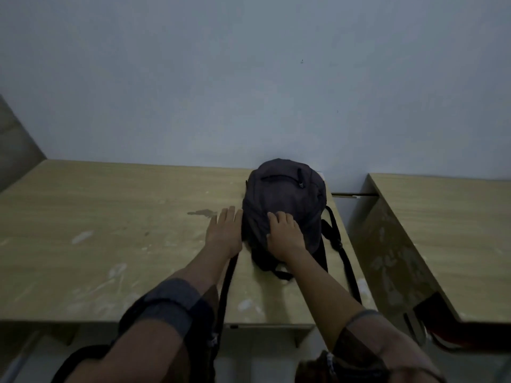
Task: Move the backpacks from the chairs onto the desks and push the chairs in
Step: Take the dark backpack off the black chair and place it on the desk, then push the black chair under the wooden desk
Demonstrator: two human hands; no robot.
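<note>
Both forearms reach forward from the bottom of the view, each with a dark, greyish sleeve pushed up near the elbow; the picture is dim and a little smeared there. Beyond them the left hand (224, 233) lies flat with its fingers straight and together, pointing away toward the wall (249, 78), its palm down on the desk (96, 230) and its inner edge just against the left side of the backpack (284, 208). It is spread, gripping nothing. To its right, the right hand (284, 234) rests on top of the near part of the backpack, palm down, fingers slightly curled and pressed into the fabric; the fingers are loose rather than closed around anything, though whether they pinch a fold of cloth cannot be told.

That dark grey backpack sits on the light wooden desk, at its far right corner, with its top end close to the pale wall and a zipped pocket facing up. Its black straps (338, 244) trail toward the near edge of the desk on the right side, and another strap (228, 286) runs down past the left wrist and over the front edge.

A second desk (448, 230) stands to the right, apart from the first by a narrow gap. Something dark red (439, 324) shows beneath its near edge; what it is cannot be told
</note>
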